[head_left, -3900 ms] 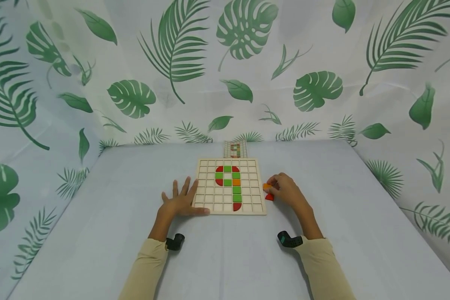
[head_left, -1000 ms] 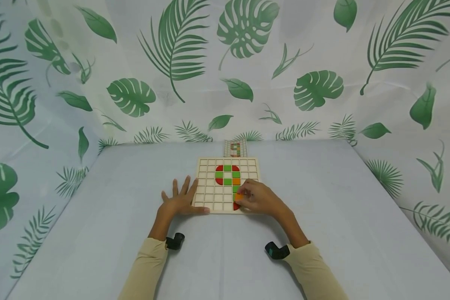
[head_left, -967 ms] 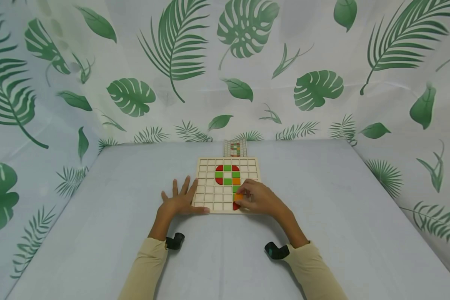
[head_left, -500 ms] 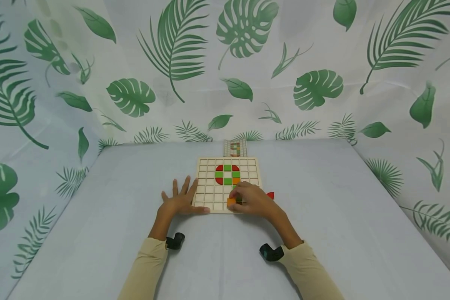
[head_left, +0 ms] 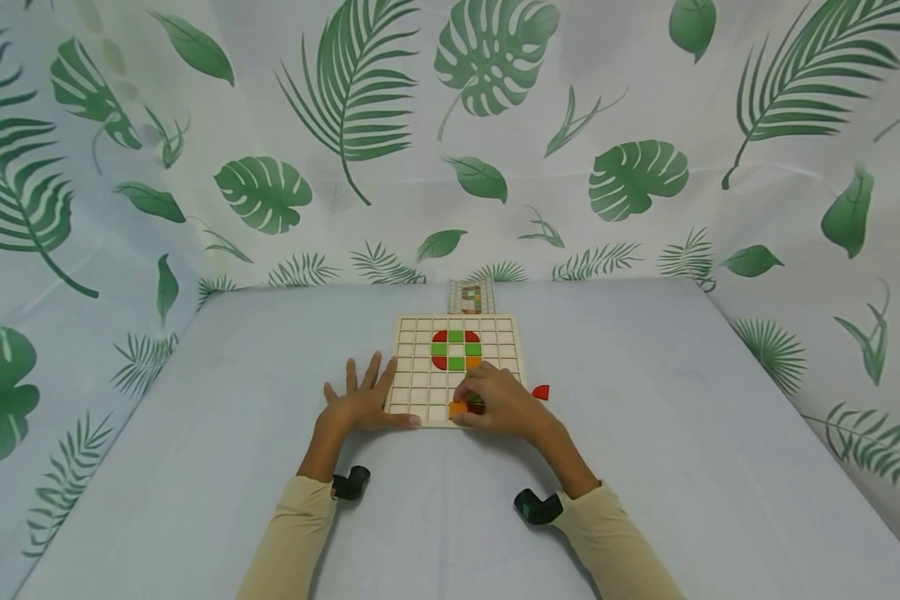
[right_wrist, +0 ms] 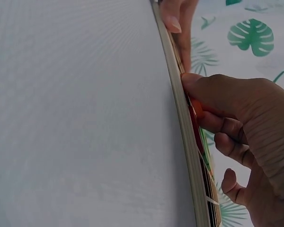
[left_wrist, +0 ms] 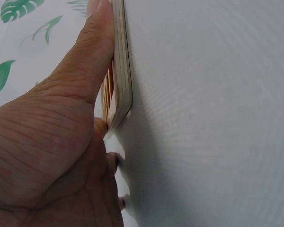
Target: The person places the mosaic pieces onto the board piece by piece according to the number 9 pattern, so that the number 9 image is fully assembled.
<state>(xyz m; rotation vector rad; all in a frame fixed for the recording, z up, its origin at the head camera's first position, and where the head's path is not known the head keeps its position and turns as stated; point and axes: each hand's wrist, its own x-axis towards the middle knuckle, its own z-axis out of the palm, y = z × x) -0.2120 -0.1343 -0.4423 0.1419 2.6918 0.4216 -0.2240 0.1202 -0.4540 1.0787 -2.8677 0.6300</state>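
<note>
A wooden grid board point(head_left: 420, 379) lies on the table, with red, green and orange tiles forming a 9-like shape. My right hand point(head_left: 506, 404) pinches an orange square tile point(head_left: 457, 409) between thumb and fingers, at the bottom row just left of the red corner tile. In the right wrist view the orange tile point(right_wrist: 196, 108) sits against the board beside a red tile point(right_wrist: 195, 128). My left hand point(head_left: 356, 408) rests with spread fingers at the board's left edge, its thumb along the front edge. Part of the tile column is hidden behind my right hand.
A loose red quarter-round tile point(head_left: 541, 392) lies on the table right of the board. Behind the board stands a small pattern card point(head_left: 471, 297) showing a similar figure. A leaf-printed curtain point(head_left: 525, 217) encloses the table at the back and sides.
My right hand has picked up the orange tile from the right of the board and carried it left to the bottom row. The loose red tile stays there. My left hand has not moved.
</note>
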